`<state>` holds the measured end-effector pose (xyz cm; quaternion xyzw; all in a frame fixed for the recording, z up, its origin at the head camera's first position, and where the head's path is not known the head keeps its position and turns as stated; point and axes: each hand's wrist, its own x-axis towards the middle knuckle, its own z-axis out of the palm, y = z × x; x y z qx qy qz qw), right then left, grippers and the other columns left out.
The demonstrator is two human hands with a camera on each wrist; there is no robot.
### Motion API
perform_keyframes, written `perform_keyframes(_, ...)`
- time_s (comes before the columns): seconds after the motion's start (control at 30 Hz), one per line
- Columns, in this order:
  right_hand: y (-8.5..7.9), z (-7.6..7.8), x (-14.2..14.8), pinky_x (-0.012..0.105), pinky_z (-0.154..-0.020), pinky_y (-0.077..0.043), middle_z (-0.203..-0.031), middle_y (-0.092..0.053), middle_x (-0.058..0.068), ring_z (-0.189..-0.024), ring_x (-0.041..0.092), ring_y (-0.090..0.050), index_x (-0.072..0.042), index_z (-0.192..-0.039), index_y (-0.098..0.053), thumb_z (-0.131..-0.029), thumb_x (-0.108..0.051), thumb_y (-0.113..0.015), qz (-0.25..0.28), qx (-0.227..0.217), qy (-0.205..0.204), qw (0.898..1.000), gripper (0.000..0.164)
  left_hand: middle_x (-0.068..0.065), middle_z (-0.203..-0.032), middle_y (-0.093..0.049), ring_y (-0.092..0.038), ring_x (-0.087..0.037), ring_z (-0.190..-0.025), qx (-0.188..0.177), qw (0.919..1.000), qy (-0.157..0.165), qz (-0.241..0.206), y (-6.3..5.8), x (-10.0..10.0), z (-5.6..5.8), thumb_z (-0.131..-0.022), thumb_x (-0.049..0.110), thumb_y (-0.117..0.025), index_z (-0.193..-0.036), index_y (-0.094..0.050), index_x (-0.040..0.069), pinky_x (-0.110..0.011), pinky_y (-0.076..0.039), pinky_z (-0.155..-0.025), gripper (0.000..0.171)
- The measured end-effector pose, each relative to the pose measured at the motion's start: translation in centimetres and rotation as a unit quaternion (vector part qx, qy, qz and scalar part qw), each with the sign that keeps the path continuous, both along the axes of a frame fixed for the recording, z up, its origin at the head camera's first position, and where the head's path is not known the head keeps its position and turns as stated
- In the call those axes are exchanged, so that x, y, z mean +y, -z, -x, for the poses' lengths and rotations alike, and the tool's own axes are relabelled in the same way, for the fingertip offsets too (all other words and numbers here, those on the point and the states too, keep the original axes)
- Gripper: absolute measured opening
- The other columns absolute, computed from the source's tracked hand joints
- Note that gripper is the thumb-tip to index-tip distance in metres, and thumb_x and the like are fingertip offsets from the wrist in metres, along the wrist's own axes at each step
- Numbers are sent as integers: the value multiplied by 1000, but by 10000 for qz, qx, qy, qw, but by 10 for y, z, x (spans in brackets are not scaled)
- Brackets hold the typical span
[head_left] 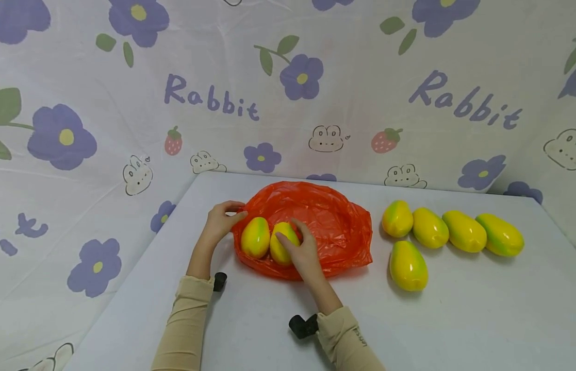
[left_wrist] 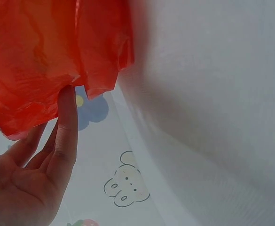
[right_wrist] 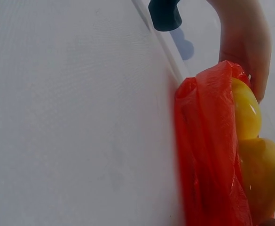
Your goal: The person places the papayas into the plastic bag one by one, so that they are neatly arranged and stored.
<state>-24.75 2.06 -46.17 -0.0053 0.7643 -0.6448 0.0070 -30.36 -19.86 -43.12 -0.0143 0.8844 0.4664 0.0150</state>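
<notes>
A red plastic bag (head_left: pixel 334 226) lies spread wide with its mouth facing up. Two glossy yellow-green papayas sit side by side at its left end, the left papaya (head_left: pixel 255 238) and the right papaya (head_left: pixel 280 250). My left hand (head_left: pixel 219 222) pinches the bag's left rim, its fingers below the red film in the left wrist view. With thumb and fingers, my right hand (head_left: pixel 306 252) grips the right papaya inside the bag. In the right wrist view both papayas show above the bag's wall, and only fingertips of the right hand appear at the lower corner.
On the white table (head_left: pixel 478 309), to the bag's right, several more papayas (head_left: pixel 464 231) stand in a row, with a single papaya (head_left: pixel 408 266) in front. A flowered cloth (head_left: pixel 352 103) hangs behind. Black wrist devices (head_left: pixel 303 326) sit beside the sleeves.
</notes>
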Motion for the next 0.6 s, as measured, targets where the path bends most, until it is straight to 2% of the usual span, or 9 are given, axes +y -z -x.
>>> perform_keyframes(0.37,-6,-2,13,54,-117,-31,-153,-41,11,-146,33,-32,-12,-146,-42,-91,-34,-68,184,47,-18,9998,65,-18,-135,-58,-59,-36,-115,-2,10000,-33,32,0,0,0,-95,28,-61,-132,-58,8,-39,-59,-87,42)
perform_keyframes(0.6,-11,0,24,52,-118,-30,-154,-40,9,-147,32,-30,-14,-147,-41,-91,-35,-68,226,39,134,9996,66,-18,-135,-58,-59,-35,-114,7,10000,-25,14,0,0,1,-95,28,-61,-132,-58,8,-38,-59,-86,42)
